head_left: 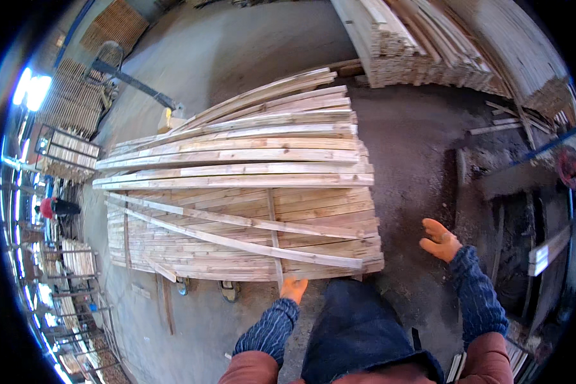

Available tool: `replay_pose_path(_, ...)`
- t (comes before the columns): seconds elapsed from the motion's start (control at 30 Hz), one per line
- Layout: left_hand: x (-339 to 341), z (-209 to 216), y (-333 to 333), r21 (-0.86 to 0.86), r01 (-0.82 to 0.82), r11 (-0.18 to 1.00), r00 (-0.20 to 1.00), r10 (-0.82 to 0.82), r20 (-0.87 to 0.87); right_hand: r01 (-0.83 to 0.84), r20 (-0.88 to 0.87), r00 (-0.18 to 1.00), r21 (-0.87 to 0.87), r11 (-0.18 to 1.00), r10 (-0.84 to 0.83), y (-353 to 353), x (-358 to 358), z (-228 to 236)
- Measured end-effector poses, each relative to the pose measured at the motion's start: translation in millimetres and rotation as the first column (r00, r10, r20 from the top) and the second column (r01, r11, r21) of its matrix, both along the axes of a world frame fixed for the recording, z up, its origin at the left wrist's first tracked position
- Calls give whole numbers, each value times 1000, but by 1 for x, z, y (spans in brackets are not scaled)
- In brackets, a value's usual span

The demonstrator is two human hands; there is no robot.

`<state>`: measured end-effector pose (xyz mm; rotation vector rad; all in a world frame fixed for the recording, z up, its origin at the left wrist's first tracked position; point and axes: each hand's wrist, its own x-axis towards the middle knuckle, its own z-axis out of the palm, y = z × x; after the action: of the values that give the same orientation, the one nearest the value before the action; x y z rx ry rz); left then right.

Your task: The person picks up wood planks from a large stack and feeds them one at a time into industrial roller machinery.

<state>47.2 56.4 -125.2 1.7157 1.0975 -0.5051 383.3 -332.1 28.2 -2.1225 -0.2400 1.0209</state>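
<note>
A wide stack of long wooden boards (320, 214) lies in front of me, its near side close to my body. My left hand (294, 290), in an orange glove, is at the near edge of the stack, beside the end of a thin crosswise wooden strip (273, 221). Its thumb stands apart from the fingers, and I see nothing held. Off the stack's right end, my right hand (441, 240) is raised over the floor, gloved in orange, fingers spread and holding nothing. Two loose boards (249, 242) lie slantwise on the lower layer; several more (237, 157) are laid along the far half.
A pallet jack handle (134, 83) rises beyond the stack at the far left. Large lumber piles (422, 61) stand at the far right. Dark metal framework (525, 211) is to my right. Racks of wood (77, 256) line the left, where another person (56, 207) is bent over.
</note>
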Motion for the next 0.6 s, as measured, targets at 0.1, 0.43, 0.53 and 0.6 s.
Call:
replay_pose_path(0.1, 27, -78, 60, 19, -456, 890, 848, 428, 314, 65, -99, 994, 120, 991, -53, 97, 24, -89)
replay_pose_path(0.43, 231, -54, 260, -505, -692, 515, 459, 855, 243, 619, -313, 762, 95, 779, -567, 251, 111, -243)
replay_pose_path(0.53, 245, -71, 295, -515, -760, 396, 383, 914, 136, 364, -251, 916, 198, 910, -311, 207, 130, -274)
replay_pose_path(0.6, 259, -77, 301, -454, -812, 366, 376, 924, 72, 16, 67, 997, 203, 979, -30, 196, 128, -290)
